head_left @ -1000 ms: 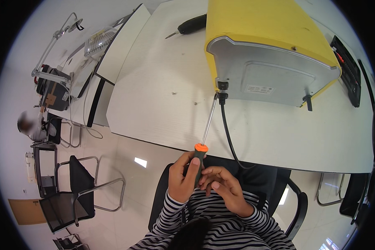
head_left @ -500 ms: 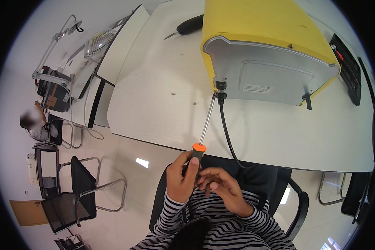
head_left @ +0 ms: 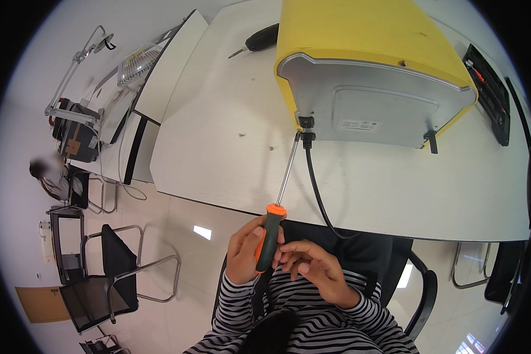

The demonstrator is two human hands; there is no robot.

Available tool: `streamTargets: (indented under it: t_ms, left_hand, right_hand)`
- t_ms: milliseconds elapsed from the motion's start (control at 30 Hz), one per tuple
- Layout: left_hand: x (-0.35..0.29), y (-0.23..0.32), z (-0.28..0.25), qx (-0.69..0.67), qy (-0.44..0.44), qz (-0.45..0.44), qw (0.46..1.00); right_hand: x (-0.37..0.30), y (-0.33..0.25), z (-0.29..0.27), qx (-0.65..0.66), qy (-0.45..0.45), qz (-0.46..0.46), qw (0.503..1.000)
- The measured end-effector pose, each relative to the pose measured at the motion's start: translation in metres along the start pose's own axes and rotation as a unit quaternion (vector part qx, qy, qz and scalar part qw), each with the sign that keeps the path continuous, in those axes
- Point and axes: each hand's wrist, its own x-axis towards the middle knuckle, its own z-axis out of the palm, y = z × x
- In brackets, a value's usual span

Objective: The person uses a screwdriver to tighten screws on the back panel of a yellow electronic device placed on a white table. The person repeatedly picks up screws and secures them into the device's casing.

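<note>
Screwdriver [head_left: 276, 209], orange and dark green, slants up from lower centre of frame, tip at the lower left corner of the yellow box [head_left: 360, 35], upper right. My left hand [head_left: 242, 253] is closed round its handle. My right hand [head_left: 321, 271] is just beside, fingers half curled, thumb apart from them; can't tell if fingertips touch the handle. Black plug [head_left: 308, 140] just right of tip.
</note>
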Motion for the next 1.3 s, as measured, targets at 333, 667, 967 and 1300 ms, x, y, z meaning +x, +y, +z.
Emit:
streamTargets:
  t_ms: [333,667,967,1300]
  left_hand:
    - [-0.002,-0.002,0.006,0.297,0.140,0.118,0.937]
    - [-0.005,0.000,0.011,0.234,0.147,0.067,0.959]
    - [-0.012,-0.018,0.000,-0.398,-0.038,-0.100,0.911]
    - [-0.007,-0.009,-0.002,-0.104,0.021,0.013,0.994]
  right_hand:
    - [-0.002,0.005,-0.002,-0.011,-0.002,0.015,1.000]
    - [-0.002,0.004,-0.002,-0.015,0.000,0.027,1.000]
    - [-0.004,0.004,-0.004,-0.031,-0.008,-0.016,0.999]
    - [-0.004,0.005,0.000,-0.028,-0.018,0.000,0.999]
